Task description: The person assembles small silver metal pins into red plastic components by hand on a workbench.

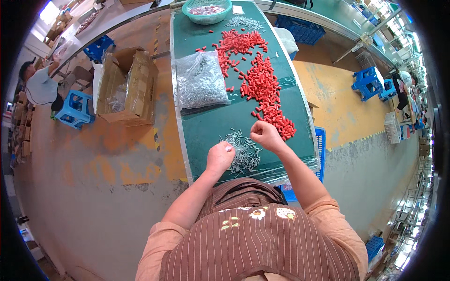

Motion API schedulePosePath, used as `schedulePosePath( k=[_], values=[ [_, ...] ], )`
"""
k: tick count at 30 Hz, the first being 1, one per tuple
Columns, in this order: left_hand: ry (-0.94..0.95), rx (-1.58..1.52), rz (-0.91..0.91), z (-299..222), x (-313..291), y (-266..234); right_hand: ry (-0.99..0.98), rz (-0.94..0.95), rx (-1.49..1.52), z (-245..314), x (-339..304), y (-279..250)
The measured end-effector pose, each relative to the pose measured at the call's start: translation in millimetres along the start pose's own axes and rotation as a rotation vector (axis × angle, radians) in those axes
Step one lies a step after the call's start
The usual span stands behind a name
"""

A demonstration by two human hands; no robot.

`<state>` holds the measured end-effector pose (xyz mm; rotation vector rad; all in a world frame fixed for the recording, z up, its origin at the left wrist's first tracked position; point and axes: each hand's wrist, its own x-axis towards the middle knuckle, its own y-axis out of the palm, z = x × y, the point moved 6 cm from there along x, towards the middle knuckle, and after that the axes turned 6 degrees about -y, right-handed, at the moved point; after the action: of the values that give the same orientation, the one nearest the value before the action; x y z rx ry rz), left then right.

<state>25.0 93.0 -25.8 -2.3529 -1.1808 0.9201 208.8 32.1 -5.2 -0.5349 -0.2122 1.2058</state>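
Brown pinstriped apron [253, 239] nearest, with pale sleeves at both sides; bare forearms reach forward over a green-topped table [199, 124].

Left hand [220, 157] at the left edge of a loose heap of small grey metal pins [246, 159]; fingers curled in, a pale spot at the tips, too small to tell whether something is gripped. Right hand [265, 134] just beyond the heap and to its right, thumb and forefinger drawn together as in a pinch; cannot tell if a piece sits between them. Its outer side lies close to the near end of the red cylindrical pieces [262, 84], which run in a long, uneven band up the table's right half.

Blue plastic crate [320, 150] low, beside the table's right edge. Left of the red band: clear plastic bag [201, 82] full of silvery pieces, lying flat. Open cardboard box [126, 91] off the table to the left, blue stool [76, 110] beside it. Farther up the table, a second scatter of metal pieces [244, 22]; at the far end, pale green basket [207, 18] with contents partly visible.
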Motion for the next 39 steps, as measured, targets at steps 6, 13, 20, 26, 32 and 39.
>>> schedulePosePath(
  k=[6, 13, 20, 26, 32, 39],
  values=[
    [0.068, 0.033, -0.006, -8, -2, 7, -0.142, 0.071, 0.096, 50, -32, 15],
    [0.081, -0.038, 0.022, -11, -5, 6, -0.314, 0.108, -0.312, 73, -40, 12],
    [0.014, 0.025, 0.048, -17, -2, 0, -0.206, -0.044, -0.590, -3, -4, -7],
    [0.012, -0.006, 0.022, -18, 1, -6, -0.286, 0.031, -0.879, -34, 6, 11],
    [-0.029, 0.006, 0.013, -16, 5, -10, -0.135, 0.033, -0.483, -12, 11, 1],
    [0.021, -0.015, 0.034, -28, 5, -8, -0.444, 0.104, 0.032, 67, -22, 18]
  ],
)
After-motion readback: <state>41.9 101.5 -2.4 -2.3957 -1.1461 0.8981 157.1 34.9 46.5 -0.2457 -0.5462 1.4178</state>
